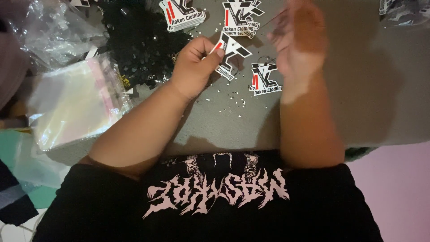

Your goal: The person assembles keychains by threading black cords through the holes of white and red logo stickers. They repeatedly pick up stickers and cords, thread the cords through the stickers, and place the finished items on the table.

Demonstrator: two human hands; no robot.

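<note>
At left of frame a stack of clear bags (74,105) is seen, with black cords (139,42) heaped at upper centre-left. One tag (230,56) is pinched in the left hand (195,67), fingers closed on it. Loose tags (266,79) lie unbagged nearby. The right hand (300,42) is blurred; its grip cannot be told.

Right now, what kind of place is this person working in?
Probably a home packing spot for clothing tags. The left hand pinches a white, black and red card tag, more lie on the grey table, and a stack of clear plastic sleeves waits alongside.
</note>
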